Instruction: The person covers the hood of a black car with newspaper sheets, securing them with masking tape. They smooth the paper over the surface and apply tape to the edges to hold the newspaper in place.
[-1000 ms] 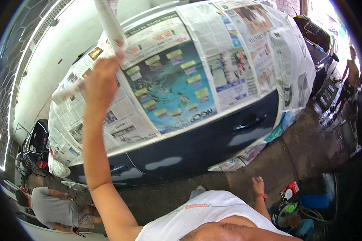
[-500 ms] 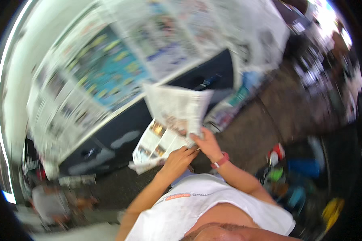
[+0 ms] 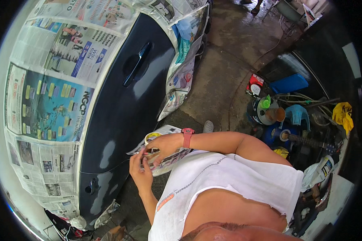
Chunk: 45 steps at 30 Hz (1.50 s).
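My right hand (image 3: 167, 145), a red watch (image 3: 187, 137) on its wrist, is closed around a roll of tape (image 3: 152, 137) with a yellow inner ring. Close beside it, the fingers of my left hand (image 3: 141, 170) are drawn together at the roll's near side; what they pinch is too small to make out. A sheet of newspaper (image 3: 169, 129) lies beneath my hands, against my white shirt, and is partly hidden by them. Just left of my hands stands a dark car door (image 3: 120, 108) with pale patches and a handle (image 3: 137, 64).
Taped newspaper (image 3: 60, 108) covers the car around the door, and more newspaper (image 3: 181, 76) hangs along its right edge. At the right are a red can (image 3: 255, 84), a blue tray (image 3: 288, 83), a blue guitar (image 3: 283, 135), a yellow cloth (image 3: 343, 115) and hoses.
My view has turned, and the door now stands at my left. The newspaper sheet, spread out in both hands before, lies lower against me. The tape roll has come into view.
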{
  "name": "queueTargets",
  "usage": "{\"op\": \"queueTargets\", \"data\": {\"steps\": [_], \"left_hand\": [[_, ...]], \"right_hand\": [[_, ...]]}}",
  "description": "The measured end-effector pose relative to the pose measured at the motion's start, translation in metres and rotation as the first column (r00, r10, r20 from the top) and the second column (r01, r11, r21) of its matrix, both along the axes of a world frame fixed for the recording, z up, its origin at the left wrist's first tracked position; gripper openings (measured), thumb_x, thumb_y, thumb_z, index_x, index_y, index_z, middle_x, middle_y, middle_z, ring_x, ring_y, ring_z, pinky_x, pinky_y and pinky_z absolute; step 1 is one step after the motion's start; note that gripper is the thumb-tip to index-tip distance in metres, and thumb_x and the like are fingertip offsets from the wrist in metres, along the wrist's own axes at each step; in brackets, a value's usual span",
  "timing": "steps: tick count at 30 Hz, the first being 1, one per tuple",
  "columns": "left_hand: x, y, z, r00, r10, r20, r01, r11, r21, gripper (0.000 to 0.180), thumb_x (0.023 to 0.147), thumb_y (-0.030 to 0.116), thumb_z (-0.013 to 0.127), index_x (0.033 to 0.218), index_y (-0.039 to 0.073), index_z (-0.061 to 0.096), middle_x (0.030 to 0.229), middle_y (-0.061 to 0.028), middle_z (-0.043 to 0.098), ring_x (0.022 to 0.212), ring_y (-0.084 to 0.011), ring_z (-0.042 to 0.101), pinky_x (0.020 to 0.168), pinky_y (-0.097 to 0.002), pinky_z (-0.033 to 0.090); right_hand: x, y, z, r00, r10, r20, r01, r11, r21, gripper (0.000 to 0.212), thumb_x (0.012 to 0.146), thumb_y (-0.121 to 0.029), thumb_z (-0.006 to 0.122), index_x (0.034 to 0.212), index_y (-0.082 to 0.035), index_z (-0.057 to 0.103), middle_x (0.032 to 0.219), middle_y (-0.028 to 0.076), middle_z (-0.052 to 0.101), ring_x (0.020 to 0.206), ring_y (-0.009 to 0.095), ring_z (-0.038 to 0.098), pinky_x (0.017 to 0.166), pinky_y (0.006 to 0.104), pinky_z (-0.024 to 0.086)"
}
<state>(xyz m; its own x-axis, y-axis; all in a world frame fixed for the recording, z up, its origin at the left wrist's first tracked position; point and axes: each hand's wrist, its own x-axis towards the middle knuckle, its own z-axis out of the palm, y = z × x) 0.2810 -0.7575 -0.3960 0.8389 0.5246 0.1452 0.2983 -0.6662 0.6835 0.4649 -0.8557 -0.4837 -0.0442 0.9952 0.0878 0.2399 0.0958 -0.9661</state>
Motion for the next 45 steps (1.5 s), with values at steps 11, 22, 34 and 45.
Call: {"op": "queueTargets", "data": {"steps": [11,22,34,45], "left_hand": [[-0.156,0.083,-0.030,0.997,0.004,0.082,0.009,0.987,-0.161,0.044,0.094,-0.005,0.060,0.137,0.003,0.065,0.123,-0.0202,0.070,0.111,-0.0344,0.070,0.099,-0.0415,0.053],[-0.113,0.069,-0.016,0.917,-0.393,-0.070,0.396,0.917,0.045,0.049,0.080,-0.013,0.062,0.123,0.009,0.072,0.099,-0.0167,0.072,0.089,-0.0361,0.068,0.081,-0.0452,0.054],[0.102,-0.057,-0.030,0.710,-0.663,-0.237,0.701,0.697,0.149,0.037,0.076,-0.005,0.069,0.110,0.008,0.078,0.122,-0.0114,0.072,0.109,-0.0348,0.065,0.094,-0.0464,0.053],[0.317,-0.116,-0.081,0.653,-0.757,-0.003,0.737,0.635,0.233,0.037,0.081,-0.006,0.069,0.115,0.004,0.076,0.120,-0.0113,0.071,0.108,-0.0350,0.066,0.092,-0.0456,0.054]], "right_hand": [[-0.129,0.075,0.023,0.999,-0.012,-0.050,0.011,1.000,-0.027,0.086,0.098,-0.036,0.075,0.170,-0.020,0.030,0.155,0.021,0.053,0.142,0.038,0.055,0.118,0.0468,0.043],[-0.086,0.045,0.003,0.780,-0.198,0.594,0.105,0.977,0.188,0.040,0.074,-0.033,0.090,0.110,-0.019,0.079,0.137,0.018,0.058,0.140,0.040,0.042,0.114,0.0492,0.040],[0.085,-0.188,-0.135,0.566,-0.695,0.445,0.757,0.652,0.055,0.026,0.082,-0.020,0.084,0.107,-0.013,0.078,0.130,0.020,0.064,0.128,0.043,0.056,0.110,0.0518,0.047],[0.258,-0.369,-0.067,-0.159,-0.825,0.542,0.971,-0.030,0.239,0.021,0.084,-0.022,0.083,0.097,-0.008,0.075,0.103,0.019,0.068,0.109,0.043,0.063,0.093,0.0522,0.051]]}}
